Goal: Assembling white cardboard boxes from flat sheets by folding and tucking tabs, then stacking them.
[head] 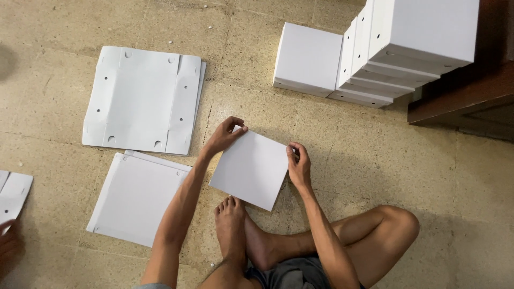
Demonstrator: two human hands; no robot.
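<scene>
Card (250, 168), a white square sheet, lies tilted on the floor (375, 160) just ahead of the seated person's bare foot (231, 227), held at two of its edges by both hands.

Going left to right: at the far left edge another person's hand (7, 243) shows low in the frame, touching or just beside a small white blank (13, 194); whether it grips it I cannot tell. Next come two flat stacks of white blanks. The upper stack (142, 99) lies unfolded, with creases and punched notches along its sides. The lower stack (136, 198) sits just below it, plain side up, partly crossed by the person's left forearm.

The left hand (224, 136) reaches over to the card's top left corner, fingers (238, 128) curled narrow and pinching that corner. The card sits between the two hands, its near corner close to the toes. The right hand (299, 163) holds the card's right edge, fingers (293, 152) bent close together and nipping the edge.

Further right, near the top, a closed white box (306, 59) rests on the floor. Touching its right side stands a pile (407, 48) of finished white boxes, stacked slightly askew. Behind them, at the right edge, is dark brown wooden furniture (471, 101).
</scene>
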